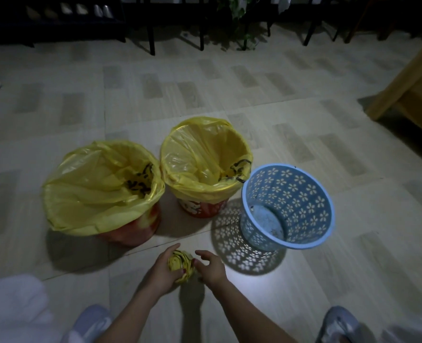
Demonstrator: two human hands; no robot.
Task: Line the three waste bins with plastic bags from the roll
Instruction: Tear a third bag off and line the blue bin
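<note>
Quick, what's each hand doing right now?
Left hand: grips the bag roll.
Right hand: fingers at the roll's edge; a grip cannot be told.

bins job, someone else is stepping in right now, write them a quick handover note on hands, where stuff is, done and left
Left hand: grips the roll of yellow bags, just above the floor in front of the bins.
Right hand: at the roll's right side, fingers loosely curled; whether it pinches a bag edge is unclear.
Done: left red bin and middle red bin each carry a yellow bag folded over the rim.
Left: blue lattice basket, on the right, has no bag. Pull one off the roll, open it, line the basket.
</note>
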